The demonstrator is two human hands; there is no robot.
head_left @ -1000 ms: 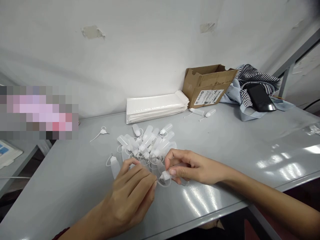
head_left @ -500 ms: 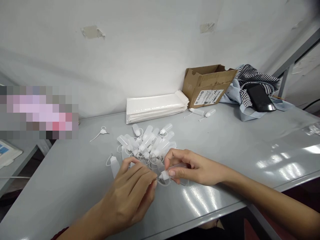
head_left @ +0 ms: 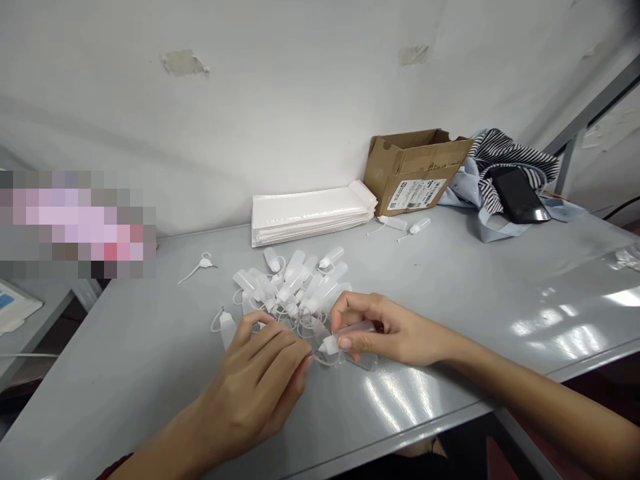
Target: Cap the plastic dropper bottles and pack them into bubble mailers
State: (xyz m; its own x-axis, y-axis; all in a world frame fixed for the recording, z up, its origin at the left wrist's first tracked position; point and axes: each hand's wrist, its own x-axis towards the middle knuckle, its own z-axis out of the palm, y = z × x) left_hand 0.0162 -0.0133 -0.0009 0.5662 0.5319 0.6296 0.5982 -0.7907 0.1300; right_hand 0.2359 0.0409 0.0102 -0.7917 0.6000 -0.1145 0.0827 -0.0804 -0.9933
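Observation:
My right hand point(head_left: 373, 330) pinches a small clear plastic dropper bottle point(head_left: 357, 328) near its white cap. The bottle lies almost level, with its nozzle pointing left. My left hand point(head_left: 270, 377) is closed beside that nozzle, thumb and fingertips together; whatever they hold is hidden. A thin white strap loops below the bottle's cap toward the left fingertips. Beyond both hands spreads a pile of similar dropper bottles point(head_left: 295, 277) with white caps and looped straps. One more bottle point(head_left: 227, 328) lies partly behind my left hand.
A stack of white padded envelopes point(head_left: 310, 213) lies against the wall, beside an open cardboard box point(head_left: 415, 170). Two bottles rest before the box. A loose strapped cap point(head_left: 205, 263) lies left on the grey table point(head_left: 150, 353). At right are striped cloth point(head_left: 520, 155) and a black phone point(head_left: 520, 195).
My left hand has shifted slightly left, and the nozzle shows a little more clearly. The right hand still grips the same bottle, nearly unmoved. The pile looks unchanged.

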